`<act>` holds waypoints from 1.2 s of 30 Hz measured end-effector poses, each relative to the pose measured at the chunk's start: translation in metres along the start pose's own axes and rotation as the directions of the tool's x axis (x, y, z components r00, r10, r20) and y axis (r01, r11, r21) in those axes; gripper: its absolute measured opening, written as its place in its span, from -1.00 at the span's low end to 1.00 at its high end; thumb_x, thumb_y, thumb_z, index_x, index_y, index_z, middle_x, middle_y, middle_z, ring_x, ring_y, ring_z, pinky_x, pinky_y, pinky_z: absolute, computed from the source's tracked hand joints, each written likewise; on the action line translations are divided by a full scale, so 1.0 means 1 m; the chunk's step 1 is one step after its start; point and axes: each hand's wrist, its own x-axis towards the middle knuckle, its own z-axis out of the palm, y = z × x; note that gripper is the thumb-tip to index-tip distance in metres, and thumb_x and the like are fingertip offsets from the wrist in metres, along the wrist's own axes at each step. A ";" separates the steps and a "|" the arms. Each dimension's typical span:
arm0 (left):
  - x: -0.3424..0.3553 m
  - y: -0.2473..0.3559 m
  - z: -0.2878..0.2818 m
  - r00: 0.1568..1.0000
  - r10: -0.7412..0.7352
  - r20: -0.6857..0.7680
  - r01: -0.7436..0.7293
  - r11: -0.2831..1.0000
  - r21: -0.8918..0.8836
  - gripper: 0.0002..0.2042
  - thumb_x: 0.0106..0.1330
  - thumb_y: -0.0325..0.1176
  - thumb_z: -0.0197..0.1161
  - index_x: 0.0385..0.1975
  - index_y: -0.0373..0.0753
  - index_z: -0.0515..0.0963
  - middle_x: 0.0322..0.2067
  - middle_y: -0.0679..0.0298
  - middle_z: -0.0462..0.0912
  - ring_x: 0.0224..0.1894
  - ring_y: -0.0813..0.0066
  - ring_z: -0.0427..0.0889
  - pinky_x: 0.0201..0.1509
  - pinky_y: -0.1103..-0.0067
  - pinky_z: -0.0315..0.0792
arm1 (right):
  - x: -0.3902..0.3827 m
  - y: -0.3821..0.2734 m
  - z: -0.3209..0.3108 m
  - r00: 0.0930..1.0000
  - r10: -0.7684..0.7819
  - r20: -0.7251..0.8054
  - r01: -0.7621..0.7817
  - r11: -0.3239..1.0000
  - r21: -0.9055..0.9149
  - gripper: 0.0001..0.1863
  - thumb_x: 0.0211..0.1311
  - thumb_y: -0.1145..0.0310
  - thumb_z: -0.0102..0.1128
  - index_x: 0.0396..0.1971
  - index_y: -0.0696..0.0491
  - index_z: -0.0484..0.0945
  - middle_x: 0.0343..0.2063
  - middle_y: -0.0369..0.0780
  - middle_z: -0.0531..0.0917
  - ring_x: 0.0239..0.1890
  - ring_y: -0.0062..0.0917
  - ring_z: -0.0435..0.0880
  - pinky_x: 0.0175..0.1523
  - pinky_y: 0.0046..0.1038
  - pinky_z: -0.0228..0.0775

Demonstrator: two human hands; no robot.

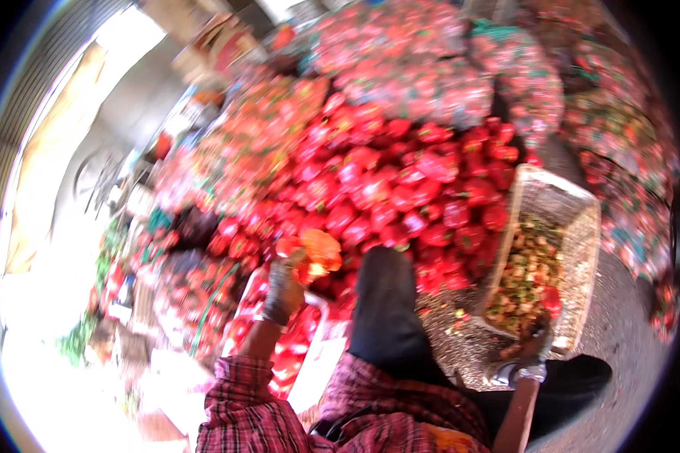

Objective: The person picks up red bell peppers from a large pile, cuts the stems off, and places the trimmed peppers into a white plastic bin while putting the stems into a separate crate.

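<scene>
Left hand [283, 291] grips an orange pepper [321, 253], best done gently; right hand [535, 346], basket [580, 253] just ahead, has a grasp I cannot tell

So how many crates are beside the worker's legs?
2: a pale crate at left, holding red peppers; a woven-looking crate at right, holding greenish scraps. Others may be hidden.

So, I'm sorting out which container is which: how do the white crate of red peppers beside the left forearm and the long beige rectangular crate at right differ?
The white crate holds glossy red peppers; the long beige rectangular crate holds mostly small yellow, green and brownish pieces. The white crate looks filled close to its rim, while the beige crate shows much bare inner wall. Both are pale and open-topped.
</scene>
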 end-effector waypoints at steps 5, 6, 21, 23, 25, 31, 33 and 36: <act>-0.177 -0.091 -0.149 0.632 -0.725 -0.275 0.633 0.687 -0.356 -0.65 0.31 -0.51 0.02 0.11 -0.35 0.37 -0.11 0.17 0.51 -0.08 0.32 0.51 0.11 0.49 0.36 | 0.015 0.028 -0.023 0.985 0.161 -0.062 -0.164 0.985 -0.044 -0.67 0.20 -0.09 0.12 -0.56 -0.20 0.37 -0.72 -0.51 0.32 -0.76 -0.76 0.25 -0.73 -0.65 0.06; -0.195 -0.096 -0.147 0.579 -0.745 -0.332 0.541 0.656 -0.527 -0.63 0.28 -0.51 0.09 0.11 -0.35 0.34 -0.10 0.17 0.50 -0.08 0.34 0.50 0.09 0.49 0.37 | 0.030 0.027 -0.040 0.991 0.135 0.007 -0.135 0.989 -0.056 -0.67 0.18 -0.10 0.12 -0.56 -0.19 0.38 -0.73 -0.50 0.31 -0.78 -0.74 0.24 -0.73 -0.63 0.06; -0.422 -0.176 -0.091 0.557 -0.830 -0.006 0.820 0.550 0.159 -0.59 0.27 -0.19 0.19 0.01 -0.32 0.42 -0.09 0.02 0.55 -0.03 0.16 0.50 0.09 0.33 0.35 | -0.031 0.025 0.033 0.772 -0.199 0.604 0.625 0.410 -0.665 -0.76 0.30 0.21 -0.03 -0.29 0.03 0.55 -0.62 -0.43 0.46 -0.65 -0.71 0.38 -0.55 -0.69 0.24; -0.278 -0.108 -0.073 0.684 -0.728 -0.044 0.729 0.683 0.040 -0.72 0.33 -0.39 0.12 -0.01 -0.36 0.45 -0.11 0.11 0.58 -0.11 0.36 0.55 0.00 0.51 0.42 | -0.033 0.020 0.027 0.887 -0.239 0.394 0.447 0.652 -0.612 -0.81 0.28 0.34 -0.04 -0.30 0.00 0.58 -0.62 -0.42 0.48 -0.65 -0.71 0.41 -0.55 -0.69 0.26; -0.164 -0.021 -0.060 0.817 -0.573 -0.059 0.543 0.800 -0.253 -0.66 0.32 -0.52 0.05 0.10 -0.36 0.39 -0.06 0.15 0.58 -0.09 0.43 0.55 0.02 0.56 0.40 | -0.045 0.000 0.058 0.708 -0.192 0.680 0.706 0.222 -0.672 -0.83 0.24 0.40 -0.02 -0.34 -0.02 0.60 -0.62 -0.39 0.51 -0.66 -0.70 0.46 -0.57 -0.66 0.29; -0.026 0.186 0.116 0.908 0.313 0.278 -0.171 0.883 -0.436 -0.26 0.11 -0.35 0.36 0.28 -0.25 0.12 0.20 -0.02 0.23 0.23 0.06 0.28 0.21 0.35 0.31 | -0.067 -0.014 0.072 0.665 -0.187 0.723 0.747 0.181 -0.640 -0.89 0.21 0.42 0.12 -0.33 0.07 0.60 -0.71 -0.27 0.51 -0.68 -0.65 0.50 -0.61 -0.47 0.27; -0.043 0.217 0.190 0.897 0.210 0.388 0.099 0.762 -0.640 -0.32 0.15 -0.39 0.32 0.28 -0.22 0.15 0.19 0.05 0.25 0.19 0.22 0.30 0.17 0.41 0.32 | -0.070 0.004 0.061 0.604 -0.269 0.750 0.741 -0.157 -0.653 -0.88 0.25 0.41 0.09 -0.32 0.14 0.53 -0.73 -0.36 0.45 -0.69 -0.69 0.42 -0.59 -0.51 0.24; -0.060 0.235 0.233 0.909 0.072 0.410 0.247 0.699 -0.671 -0.42 0.23 -0.44 0.25 0.25 -0.23 0.20 0.12 0.19 0.32 0.10 0.44 0.34 0.18 0.52 0.28 | -0.112 -0.027 0.089 0.953 -0.112 0.281 0.249 0.819 -0.517 -0.86 0.31 0.40 0.02 -0.37 0.16 0.48 -0.53 -0.37 0.51 -0.52 -0.71 0.40 -0.48 -0.59 0.25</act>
